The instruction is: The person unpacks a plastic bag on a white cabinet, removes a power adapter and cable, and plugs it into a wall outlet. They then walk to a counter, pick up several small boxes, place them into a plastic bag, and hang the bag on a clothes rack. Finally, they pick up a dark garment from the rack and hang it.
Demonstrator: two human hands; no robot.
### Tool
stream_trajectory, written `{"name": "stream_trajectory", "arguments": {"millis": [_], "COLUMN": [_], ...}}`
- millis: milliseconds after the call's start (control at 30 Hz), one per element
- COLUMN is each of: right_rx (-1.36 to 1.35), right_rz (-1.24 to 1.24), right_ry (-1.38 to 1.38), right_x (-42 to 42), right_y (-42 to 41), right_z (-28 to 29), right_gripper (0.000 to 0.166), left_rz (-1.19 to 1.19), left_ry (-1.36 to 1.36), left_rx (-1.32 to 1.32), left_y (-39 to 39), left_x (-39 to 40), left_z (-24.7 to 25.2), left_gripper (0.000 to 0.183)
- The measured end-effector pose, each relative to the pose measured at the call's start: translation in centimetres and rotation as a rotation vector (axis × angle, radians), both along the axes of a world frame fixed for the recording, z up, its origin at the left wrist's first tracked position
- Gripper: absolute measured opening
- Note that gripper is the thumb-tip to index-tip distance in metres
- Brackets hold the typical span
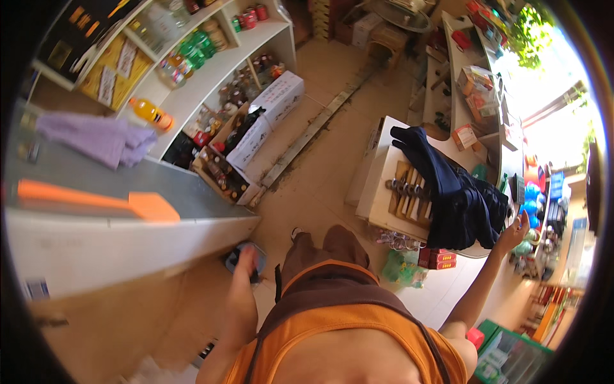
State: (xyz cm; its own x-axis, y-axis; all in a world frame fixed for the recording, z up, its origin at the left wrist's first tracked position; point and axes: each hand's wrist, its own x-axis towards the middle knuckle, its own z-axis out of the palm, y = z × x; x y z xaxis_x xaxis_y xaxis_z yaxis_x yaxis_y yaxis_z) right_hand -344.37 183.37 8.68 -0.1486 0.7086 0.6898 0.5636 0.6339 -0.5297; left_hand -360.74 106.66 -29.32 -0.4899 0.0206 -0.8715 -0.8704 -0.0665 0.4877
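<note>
My left hand hangs low, blurred, above a small waste bin on the floor; I cannot make out its fingers. Out to the right, my right hand is raised beside the counter, its fingers somewhat apart and nothing visible in them. Nearest to it lies dark navy clothing, draped over the white counter. Several knife-like tools with pale handles lie on a wooden board by the clothing. An orange fly swatter and a lilac cloth rest on the grey-topped counter at left.
White shelves with drink bottles line the upper left; an orange drink bottle lies there. Cartons of bottles stand on the floor beside a raised strip. Red boxes sit below the right counter; a green case is lower right.
</note>
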Motion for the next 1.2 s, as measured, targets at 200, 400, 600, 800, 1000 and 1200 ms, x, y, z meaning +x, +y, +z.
{"name": "stream_trajectory", "arguments": {"millis": [200,400,600,800,1000,1200], "right_rx": [0.014,-0.287,-0.432,-0.455,-0.615,-0.801], "right_rz": [0.083,0.116,0.319,0.360,0.218,0.235], "right_ry": [0.011,0.237,-0.003,-0.164,-0.487,-0.190], "right_x": [-6.0,-15.4,-31.2,-41.6,-46.6,-49.5], "right_y": [-5.6,-4.0,-6.4,-5.2,0.1,8.1], "right_z": [3.9,1.5,3.5,3.4,-2.0,-4.5], "right_gripper": [0.028,0.022,0.012,0.015,0.033,0.070], "left_rz": [-0.252,-0.558,-0.592,-0.325,-0.511,-0.737], "left_ry": [0.477,0.753,0.136,-0.195,-0.028,0.362], "left_rx": [-0.166,-0.195,-0.218,-0.319,-0.312,-0.096], "left_y": [11.8,20.2,14.5,14.2,30.8,56.2], "left_x": [-34.9,-49.1,-49.2,-55.8,-76.0,-90.4], "left_z": [10.9,11.0,4.3,2.2,0.7,4.5], "left_gripper": [0.043,0.034,0.025,0.014,0.012,0.023]}}
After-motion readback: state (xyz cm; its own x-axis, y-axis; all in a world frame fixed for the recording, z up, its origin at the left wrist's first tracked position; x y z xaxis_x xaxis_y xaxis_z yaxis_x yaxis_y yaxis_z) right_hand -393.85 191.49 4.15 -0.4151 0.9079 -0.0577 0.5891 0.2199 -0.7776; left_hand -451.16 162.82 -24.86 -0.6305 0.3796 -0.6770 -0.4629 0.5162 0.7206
